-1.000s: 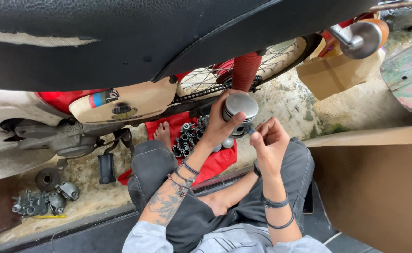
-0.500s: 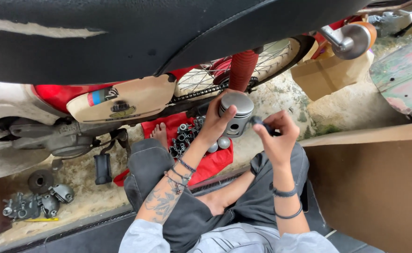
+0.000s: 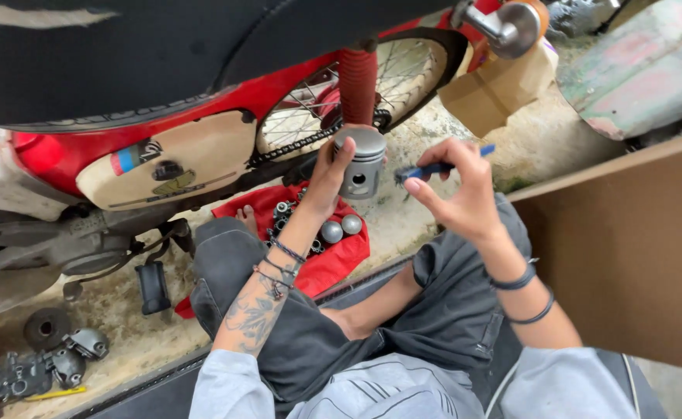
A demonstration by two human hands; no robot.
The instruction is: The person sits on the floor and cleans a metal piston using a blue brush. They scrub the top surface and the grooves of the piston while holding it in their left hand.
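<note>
My left hand (image 3: 327, 180) grips a grey metal piston (image 3: 360, 163), held upright in front of me with its side pin hole facing me. My right hand (image 3: 457, 186) pinches a small blue-handled tool (image 3: 438, 167), its dark tip pointing at the piston from the right, a short gap apart. Below the hands a red cloth (image 3: 333, 248) lies on the ground with several sockets and two round metal pieces (image 3: 341, 228) on it. My bare foot (image 3: 245, 214) rests at the cloth's far edge.
A red and cream motorcycle (image 3: 170, 167) stands just ahead, its black seat (image 3: 162, 54) overhead and spoked rear wheel (image 3: 356, 85) behind the piston. Engine parts (image 3: 42, 361) lie at the lower left. A brown cardboard panel (image 3: 628, 240) is on the right, a cardboard box (image 3: 496, 93) beyond.
The piston has been turned from crown-up toward me to side-on, showing its pin hole. My right hand has swung out and now holds the blue tool level. The view has shifted right.
</note>
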